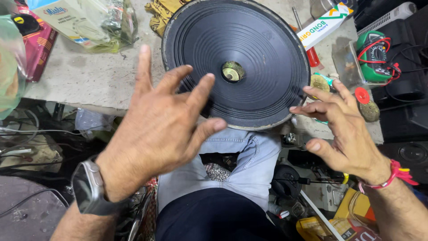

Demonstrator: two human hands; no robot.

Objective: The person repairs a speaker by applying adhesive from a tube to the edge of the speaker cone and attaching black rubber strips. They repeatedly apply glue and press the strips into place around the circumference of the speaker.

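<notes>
A big black speaker cone (236,62) lies face up on the grey desk (98,80), its near rim hanging a little over the desk's front edge above the person's knee in pale jeans (249,156). At its middle sits a small round opening with brass-coloured metal inside.

The left hand (165,120) hovers over the near left part of the cone, fingers spread wide, its grip released and holding nothing; whether the fingertips touch the cone I cannot tell. A grey watch (89,189) sits on that wrist.

The right hand (343,129) is at the cone's right rim, fingers loosely curled and apart, grip also released, fingertips just beside the edge. A pink thread band (394,174) circles that wrist.

On the desk to the right stand a green multimeter (374,56) with red and black leads and a white glue box (323,24). A yellow cloth (162,13) lies behind the cone, and plastic bags (89,22) sit at the far left.
</notes>
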